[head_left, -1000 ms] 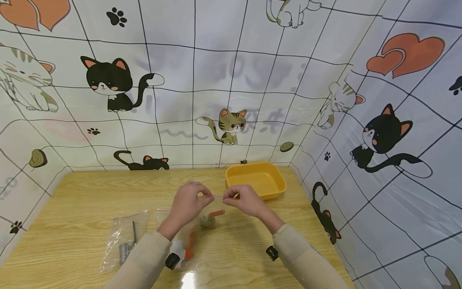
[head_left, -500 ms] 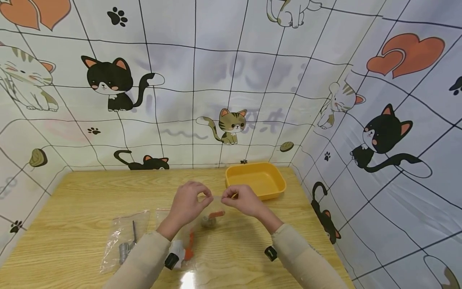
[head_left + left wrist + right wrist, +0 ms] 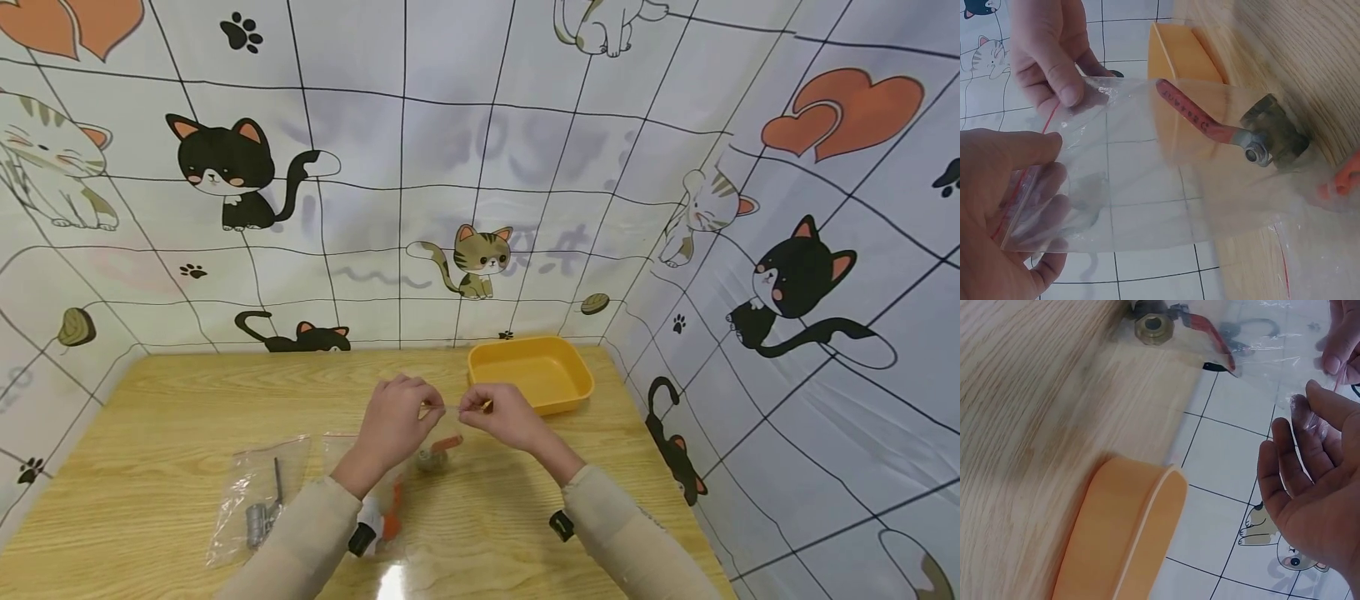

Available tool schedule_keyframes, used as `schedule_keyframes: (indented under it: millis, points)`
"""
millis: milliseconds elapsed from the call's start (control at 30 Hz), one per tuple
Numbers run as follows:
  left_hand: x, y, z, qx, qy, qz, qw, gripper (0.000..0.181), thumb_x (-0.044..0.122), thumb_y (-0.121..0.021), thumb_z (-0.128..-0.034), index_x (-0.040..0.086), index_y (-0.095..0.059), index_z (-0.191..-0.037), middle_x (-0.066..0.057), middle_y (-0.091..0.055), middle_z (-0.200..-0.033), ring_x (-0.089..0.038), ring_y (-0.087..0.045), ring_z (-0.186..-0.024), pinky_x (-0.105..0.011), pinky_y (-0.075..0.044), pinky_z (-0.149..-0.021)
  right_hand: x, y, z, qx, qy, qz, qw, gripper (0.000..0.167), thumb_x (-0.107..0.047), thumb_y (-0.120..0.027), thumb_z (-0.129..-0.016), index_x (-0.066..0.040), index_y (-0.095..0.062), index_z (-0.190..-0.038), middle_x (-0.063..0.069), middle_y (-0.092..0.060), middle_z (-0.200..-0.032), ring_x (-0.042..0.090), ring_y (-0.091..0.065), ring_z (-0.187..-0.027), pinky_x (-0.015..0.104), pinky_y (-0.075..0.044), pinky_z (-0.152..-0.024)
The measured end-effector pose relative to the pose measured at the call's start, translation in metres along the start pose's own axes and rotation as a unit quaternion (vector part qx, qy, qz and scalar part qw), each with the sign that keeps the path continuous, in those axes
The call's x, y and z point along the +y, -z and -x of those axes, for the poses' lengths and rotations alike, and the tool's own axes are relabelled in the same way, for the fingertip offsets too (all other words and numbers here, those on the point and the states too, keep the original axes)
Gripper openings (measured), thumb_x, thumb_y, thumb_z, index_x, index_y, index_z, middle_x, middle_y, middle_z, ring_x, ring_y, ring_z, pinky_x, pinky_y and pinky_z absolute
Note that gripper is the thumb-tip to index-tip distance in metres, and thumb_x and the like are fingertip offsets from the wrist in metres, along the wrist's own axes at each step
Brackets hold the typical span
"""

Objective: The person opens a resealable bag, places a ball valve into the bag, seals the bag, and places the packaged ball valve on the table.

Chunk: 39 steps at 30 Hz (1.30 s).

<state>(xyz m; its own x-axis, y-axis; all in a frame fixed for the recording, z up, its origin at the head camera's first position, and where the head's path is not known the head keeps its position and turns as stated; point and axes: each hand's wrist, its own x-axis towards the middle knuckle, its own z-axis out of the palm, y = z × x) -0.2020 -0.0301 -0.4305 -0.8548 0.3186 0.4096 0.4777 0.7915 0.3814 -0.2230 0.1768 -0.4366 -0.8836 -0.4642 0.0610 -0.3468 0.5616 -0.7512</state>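
A clear zip bag (image 3: 1135,194) with a red seal line hangs from both hands. Inside its lower end is a brass-coloured ball valve (image 3: 1279,134) with a red lever handle, visible in all three views. My left hand (image 3: 397,421) pinches the bag's top edge, thumb on one side and fingers on the other. My right hand (image 3: 508,415) pinches the other end of that edge between thumb and index finger; its other fingers are loosely bent in the right wrist view. The hands are a small gap apart above the table.
A yellow bin (image 3: 558,405) stands behind the right hand. On the wooden table (image 3: 172,400) at left lies a bag (image 3: 225,517) with a grey metal cylinder and a thin dark rod. Another bag, partly hidden by the left arm, holds a white and orange part (image 3: 390,525).
The left hand has shifted very slightly to the right, its fingers adjusting on the bag's edge. The right hand has barely moved.
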Motion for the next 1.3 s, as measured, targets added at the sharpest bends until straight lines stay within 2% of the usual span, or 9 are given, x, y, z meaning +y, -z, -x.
schedule_keyframes:
  millis: [300,533,1033,1300]
  points:
    - [-0.0053,-0.0001,0.0002,-0.001,0.025,0.017,0.9996,0.005,0.023,-0.077,-0.0834,0.023,-0.073,-0.080,0.008,-0.070,-0.083,-0.018,-0.061,-0.084,-0.047,-0.048,-0.084,0.0051,0.0026,0.0006,0.004,-0.009,-0.011,0.9999,0.006,-0.024,-0.068,-0.092,-0.019,-0.071,-0.093,-0.002,-0.068,-0.090,0.015,-0.062,-0.082,0.024,-0.053,-0.073]
    - [-0.0043,0.0005,0.0012,-0.001,0.025,0.018,0.9995,0.005,0.024,-0.078,-0.0825,0.023,-0.073,-0.081,0.008,-0.070,-0.084,-0.018,-0.061,-0.083,-0.046,-0.048,-0.082,0.0071,0.0019,0.0013,0.009,-0.023,-0.014,0.9996,0.004,-0.022,-0.068,-0.092,-0.018,-0.070,-0.092,-0.002,-0.067,-0.090,0.015,-0.062,-0.083,0.023,-0.053,-0.074]
    - [-0.0013,-0.0017,0.0008,-0.007,0.031,0.023,0.9992,0.005,0.025,-0.079,-0.0819,0.024,-0.074,-0.080,0.009,-0.070,-0.085,-0.017,-0.060,-0.085,-0.046,-0.047,-0.085,0.0036,0.0036,0.0017,0.007,-0.027,-0.014,0.9995,0.006,-0.023,-0.068,-0.092,-0.018,-0.069,-0.093,-0.002,-0.067,-0.090,0.014,-0.061,-0.083,0.026,-0.052,-0.076]
    - [-0.0036,-0.0028,0.0008,-0.002,0.033,0.022,0.9992,0.006,0.026,-0.079,-0.0815,0.025,-0.074,-0.079,0.010,-0.070,-0.084,-0.016,-0.061,-0.085,-0.045,-0.048,-0.084,0.0097,0.0080,0.0029,0.008,-0.032,-0.001,0.9994,0.004,-0.021,-0.068,-0.092,-0.017,-0.069,-0.094,-0.003,-0.066,-0.088,0.010,-0.061,-0.081,0.024,-0.052,-0.075]
